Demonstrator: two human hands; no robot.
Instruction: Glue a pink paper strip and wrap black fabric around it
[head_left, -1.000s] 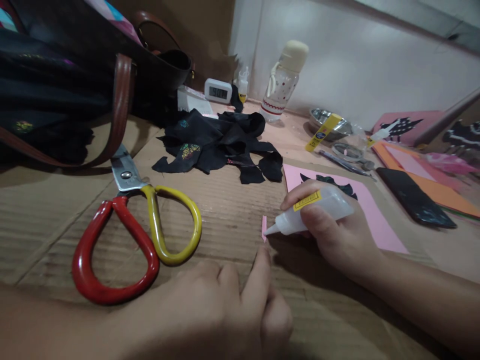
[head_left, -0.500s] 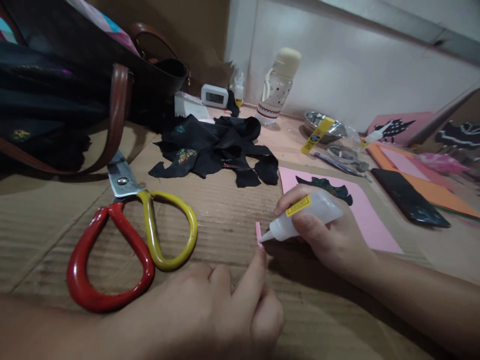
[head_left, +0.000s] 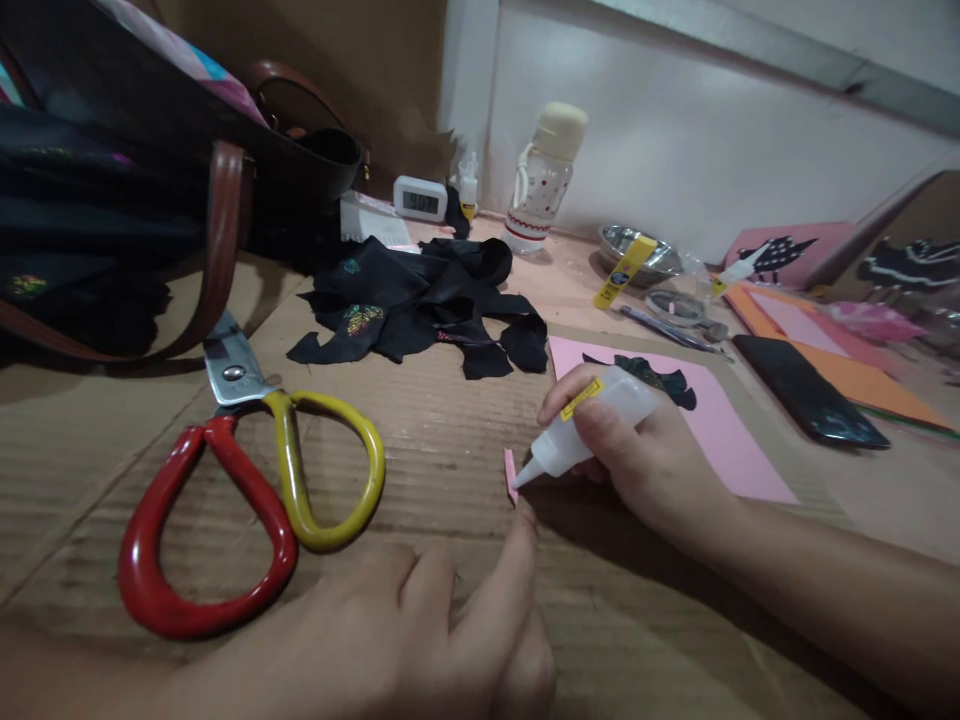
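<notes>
My right hand (head_left: 645, 450) is wrapped around a white plastic glue bottle (head_left: 592, 425) with a yellow label. The bottle is tilted, nozzle pointing down and left, and its tip touches a small pink paper strip (head_left: 510, 472). With its index fingertip, my left hand (head_left: 450, 620) holds the strip's near end on the cardboard; its other fingers are curled. Left of my hands lie large scissors (head_left: 234, 373) with one red and one yellow handle. Beyond my right hand, a pink sheet (head_left: 739, 455) bears a black cloth cutout (head_left: 652, 378), partly hidden behind the hand.
Black cloth scraps (head_left: 420, 300) are heaped ahead. A dark bag (head_left: 97, 190) stands left. Behind are a small digital clock (head_left: 420, 199), a water bottle (head_left: 544, 180), a metal bowl (head_left: 664, 265) and a glue stick (head_left: 625, 272). A phone (head_left: 810, 390) lies right, near coloured papers (head_left: 892, 375).
The view has shifted slightly, so most things sit a little further left. The nozzle tip stays on the pink strip, now slightly farther from my left fingertip.
</notes>
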